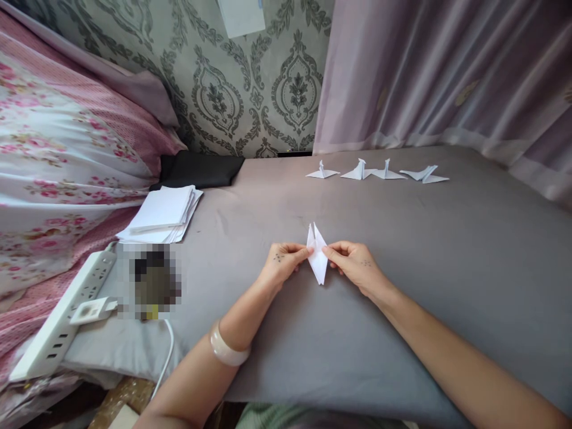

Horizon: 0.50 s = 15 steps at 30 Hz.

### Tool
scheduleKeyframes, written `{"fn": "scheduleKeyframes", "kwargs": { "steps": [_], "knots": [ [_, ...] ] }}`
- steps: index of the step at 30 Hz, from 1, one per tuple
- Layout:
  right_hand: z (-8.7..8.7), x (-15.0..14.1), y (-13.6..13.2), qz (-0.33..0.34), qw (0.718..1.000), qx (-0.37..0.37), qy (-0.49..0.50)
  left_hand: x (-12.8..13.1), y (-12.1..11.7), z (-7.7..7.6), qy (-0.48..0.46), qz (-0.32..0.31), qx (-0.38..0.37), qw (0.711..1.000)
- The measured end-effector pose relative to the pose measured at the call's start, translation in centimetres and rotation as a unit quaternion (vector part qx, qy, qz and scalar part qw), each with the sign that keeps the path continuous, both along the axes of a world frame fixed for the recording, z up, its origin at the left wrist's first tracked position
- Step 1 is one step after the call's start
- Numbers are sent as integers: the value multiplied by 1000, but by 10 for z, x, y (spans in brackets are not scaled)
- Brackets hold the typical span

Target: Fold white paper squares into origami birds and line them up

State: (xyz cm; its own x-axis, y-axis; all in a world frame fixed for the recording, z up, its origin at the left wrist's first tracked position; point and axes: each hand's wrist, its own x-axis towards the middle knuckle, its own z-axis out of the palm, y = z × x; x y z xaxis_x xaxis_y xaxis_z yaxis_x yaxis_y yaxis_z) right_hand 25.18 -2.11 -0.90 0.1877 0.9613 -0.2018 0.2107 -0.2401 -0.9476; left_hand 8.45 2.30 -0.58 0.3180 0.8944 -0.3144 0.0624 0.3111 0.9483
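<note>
Between my two hands is a white folded paper [318, 257], a narrow diamond with a split upper point, held just over the grey cloth surface. My left hand [286, 260] pinches its left edge with the thumb on the front. On the opposite edge, my right hand [353, 262] grips it the same way, thumb in front. The fingers behind the paper are partly hidden. Farther back, several folded paper cranes [322, 171] stand in a row at the right.
A stack of white paper sheets [161, 210] lies at the left, near a black folded item [201, 169]. A white power strip [67, 316] with a plugged-in charger [93, 310] and cable runs along the left edge. Curtains [429, 71] hang at the right.
</note>
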Motion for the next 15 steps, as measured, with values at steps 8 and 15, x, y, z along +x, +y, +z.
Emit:
{"fn": "scheduleKeyframes", "kwargs": {
  "steps": [8,15],
  "knots": [
    [-15,5,14,0,983,4,-185,11,7,-11,206,-15,164,964],
    [-14,9,10,52,946,97,-305,4,5,-24,245,-80,383,887]
  ]
}}
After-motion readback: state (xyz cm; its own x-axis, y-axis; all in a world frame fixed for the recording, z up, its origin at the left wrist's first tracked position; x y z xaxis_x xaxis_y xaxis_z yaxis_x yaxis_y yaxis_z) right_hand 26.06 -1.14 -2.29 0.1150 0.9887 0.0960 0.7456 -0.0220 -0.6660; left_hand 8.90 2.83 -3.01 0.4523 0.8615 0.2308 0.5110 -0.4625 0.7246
